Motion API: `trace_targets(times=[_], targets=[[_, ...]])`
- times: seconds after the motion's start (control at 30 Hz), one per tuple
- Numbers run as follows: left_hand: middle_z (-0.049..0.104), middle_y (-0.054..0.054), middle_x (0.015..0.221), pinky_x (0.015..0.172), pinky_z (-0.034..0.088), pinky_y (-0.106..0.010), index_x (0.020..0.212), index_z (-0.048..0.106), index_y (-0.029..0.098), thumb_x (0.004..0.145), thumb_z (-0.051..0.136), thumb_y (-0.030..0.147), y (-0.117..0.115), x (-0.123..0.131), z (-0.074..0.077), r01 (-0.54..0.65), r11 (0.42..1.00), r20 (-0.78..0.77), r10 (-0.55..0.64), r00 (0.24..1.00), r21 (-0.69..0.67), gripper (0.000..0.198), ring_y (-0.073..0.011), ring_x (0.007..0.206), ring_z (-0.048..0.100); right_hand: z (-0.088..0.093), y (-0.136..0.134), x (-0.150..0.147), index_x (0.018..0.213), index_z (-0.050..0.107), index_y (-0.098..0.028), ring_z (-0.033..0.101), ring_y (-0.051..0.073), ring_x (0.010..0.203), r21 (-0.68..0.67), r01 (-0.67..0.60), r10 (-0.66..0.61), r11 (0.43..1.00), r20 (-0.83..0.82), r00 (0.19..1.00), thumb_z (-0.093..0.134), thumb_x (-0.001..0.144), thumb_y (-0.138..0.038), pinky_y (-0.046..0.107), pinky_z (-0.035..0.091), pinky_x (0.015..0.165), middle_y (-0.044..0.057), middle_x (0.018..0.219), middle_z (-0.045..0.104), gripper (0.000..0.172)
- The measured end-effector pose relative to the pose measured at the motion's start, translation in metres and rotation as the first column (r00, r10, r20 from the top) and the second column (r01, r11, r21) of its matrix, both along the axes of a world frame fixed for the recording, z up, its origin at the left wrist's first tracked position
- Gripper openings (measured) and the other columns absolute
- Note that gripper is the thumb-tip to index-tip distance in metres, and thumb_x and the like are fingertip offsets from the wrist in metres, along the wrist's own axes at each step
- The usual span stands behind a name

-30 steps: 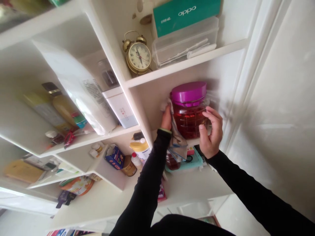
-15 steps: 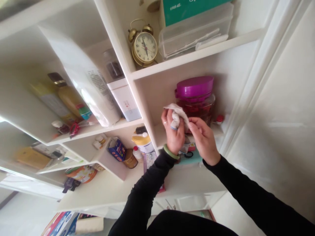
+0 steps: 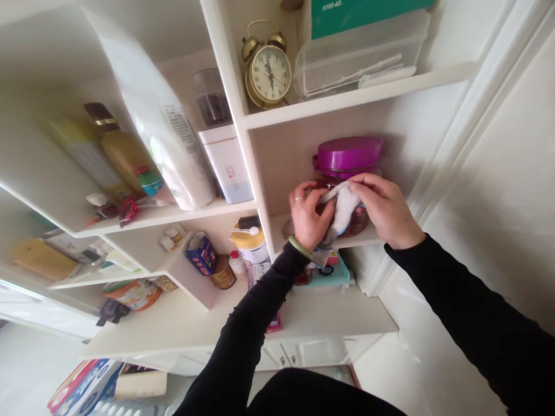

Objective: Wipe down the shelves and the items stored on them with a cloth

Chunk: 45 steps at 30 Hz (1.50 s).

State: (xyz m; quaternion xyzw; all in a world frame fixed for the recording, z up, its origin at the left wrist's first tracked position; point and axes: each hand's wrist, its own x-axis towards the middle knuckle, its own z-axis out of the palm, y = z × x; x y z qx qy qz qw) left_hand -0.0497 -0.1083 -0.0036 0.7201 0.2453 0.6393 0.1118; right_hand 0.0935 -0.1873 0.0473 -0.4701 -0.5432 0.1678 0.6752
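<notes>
Both hands are at a pale cloth [image 3: 346, 207], in front of a jar on a shelf. The right hand [image 3: 390, 212] pinches the cloth's upper edge between thumb and fingers. The left hand [image 3: 310, 215], ring on one finger and green bangle [image 3: 300, 247] at the wrist, is curled narrow with a fold of the cloth between thumb and fingers. The cloth hangs bunched between the two hands, its lower end tapering down beside the left thumb.

Directly behind the hands stands the jar [image 3: 359, 224], its reddish body mostly covered by fingers and cloth. Its purple lid [image 3: 349, 155] shows above both hands.

Above the hands, next shelf up: brass twin-bell alarm clock [image 3: 271, 74] over the left hand; clear plastic box [image 3: 329, 72] and, on top of it, green box [image 3: 368, 18], both higher than the right hand.

Left of the left hand, beyond the upright divider: white box [image 3: 228, 167]. Lower left: yellow-lidded tin [image 3: 250, 242], and small red-capped bottle [image 3: 237, 264] near it.

Below the hands: teal tray [image 3: 327, 280] with small items, resting on the pale worktop [image 3: 338, 316].
</notes>
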Motion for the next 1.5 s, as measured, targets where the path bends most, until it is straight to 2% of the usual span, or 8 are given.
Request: trace_targets(times=[0.07,0.17,0.23,0.37,0.57,0.8,1.07,1.5], targets=[[0.072,-0.006,0.106,0.102,0.053,-0.038,0.095,0.073,0.022,0.094,0.079,0.041,0.005,-0.002,-0.003,0.246,0.951,0.133,-0.224,0.965,-0.186,0.020,-0.0225,0.105,0.067,0.000,-0.004,0.006,0.088,0.073,-0.024,0.048,0.012,0.056,0.016,0.047,-0.047,0.999,0.026,0.999,0.070,0.089,-0.034,0.026,0.037,0.050,-0.003,0.066,0.060,0.011],[0.069,0.000,0.086,0.084,0.051,-0.029,0.091,0.074,0.021,0.084,0.087,0.048,0.013,-0.010,-0.001,0.584,0.709,0.347,-0.473,0.810,-0.397,0.032,-0.0151,0.083,0.063,-0.001,-0.009,0.021,0.093,0.072,-0.023,0.039,0.011,0.055,0.065,0.153,-0.159,0.986,0.089,0.983,0.066,0.090,-0.024,0.029,0.030,0.053,-0.005,0.061,0.050,0.008],[0.070,0.001,0.086,0.083,0.049,-0.026,0.090,0.076,0.020,0.079,0.092,0.043,0.018,-0.013,0.007,0.670,0.613,0.430,-0.517,0.741,-0.419,0.030,-0.0132,0.082,0.062,-0.005,-0.008,0.031,0.091,0.073,-0.023,0.039,0.011,0.057,0.074,0.174,-0.182,0.982,0.108,0.977,0.064,0.090,-0.023,0.030,0.029,0.055,-0.005,0.063,0.049,0.009],[0.072,0.001,0.083,0.084,0.050,-0.027,0.085,0.076,0.020,0.084,0.085,0.024,0.029,-0.008,0.029,0.688,0.567,0.529,-0.451,0.719,-0.453,0.009,-0.0132,0.079,0.063,-0.013,-0.002,0.041,0.091,0.077,-0.024,0.047,0.012,0.062,0.035,0.119,-0.121,0.992,0.082,0.989,0.065,0.091,-0.031,0.029,0.035,0.056,-0.002,0.072,0.059,0.014],[0.074,0.001,0.083,0.092,0.051,-0.027,0.078,0.074,0.020,0.084,0.076,0.011,0.045,0.006,0.044,0.589,0.662,0.522,-0.332,0.785,-0.464,0.011,-0.0141,0.086,0.066,-0.009,0.000,0.040,0.086,0.079,-0.021,0.047,0.010,0.057,-0.070,0.066,-0.078,0.995,-0.173,0.982,0.071,0.079,-0.032,0.025,0.034,0.051,-0.002,0.068,0.062,0.016],[0.074,0.001,0.084,0.091,0.050,-0.029,0.082,0.078,0.019,0.083,0.086,0.020,0.045,0.000,0.045,0.548,0.700,0.377,-0.405,0.833,-0.458,0.008,-0.0143,0.084,0.065,-0.005,0.003,0.048,0.079,0.075,-0.020,0.052,0.009,0.063,-0.030,-0.015,0.002,0.999,-0.386,0.923,0.076,0.068,-0.029,0.023,0.042,0.055,0.000,0.072,0.065,0.014],[0.062,0.005,0.067,0.074,0.043,-0.026,0.068,0.066,0.018,0.087,0.077,0.012,0.050,0.010,0.055,0.368,0.787,0.377,-0.186,0.907,-0.496,0.024,-0.0109,0.068,0.054,-0.010,-0.001,0.052,0.093,0.085,-0.024,0.064,0.015,0.065,0.063,0.256,-0.261,0.965,0.093,0.961,0.077,0.080,-0.038,0.029,0.050,0.063,0.000,0.074,0.075,0.021],[0.064,0.003,0.067,0.074,0.044,-0.026,0.069,0.068,0.020,0.084,0.079,0.018,0.055,0.008,0.050,0.322,0.842,0.346,-0.175,0.922,-0.433,0.019,-0.0131,0.071,0.056,-0.009,-0.012,0.056,0.095,0.084,-0.024,0.055,0.015,0.066,0.161,0.347,-0.380,0.924,0.284,0.880,0.071,0.092,-0.029,0.032,0.046,0.071,0.003,0.080,0.074,0.015]])
